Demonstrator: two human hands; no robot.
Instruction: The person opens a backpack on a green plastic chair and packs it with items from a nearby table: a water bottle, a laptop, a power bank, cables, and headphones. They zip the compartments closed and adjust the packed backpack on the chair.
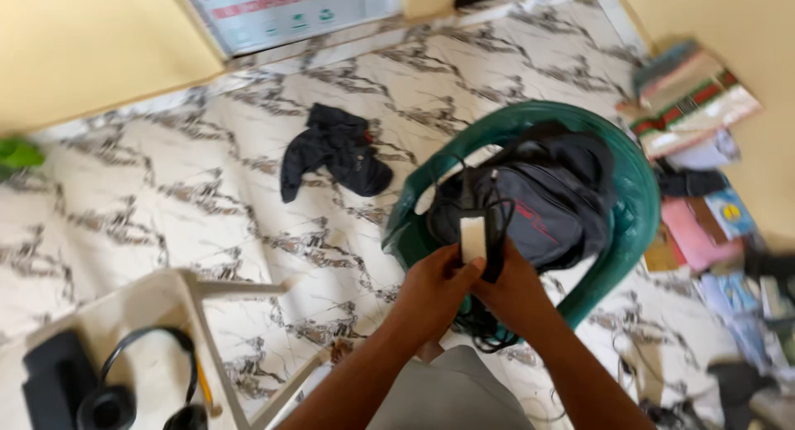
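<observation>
Holding a small white block (473,238) and a bundle of black cable (494,231) together, both hands meet in front of the body over the edge of a green plastic chair (633,190). The left hand (435,285) curls around the block from below, its thumb pressed against the lower end, while the right hand (515,291) closes on the cable just beside it, so the two hands touch. More loops of cable hang below the hands. A black backpack (546,202) with a thin red line on its front sits in the seat of the chair, right behind the block. On the marble-patterned floor (166,198), a crumpled dark cloth (335,153) lies well apart from the chair. A stack of books and papers (691,99) lines the wall on the right. Lower left, black headphones (124,389) rest on a pale tabletop (157,302).
</observation>
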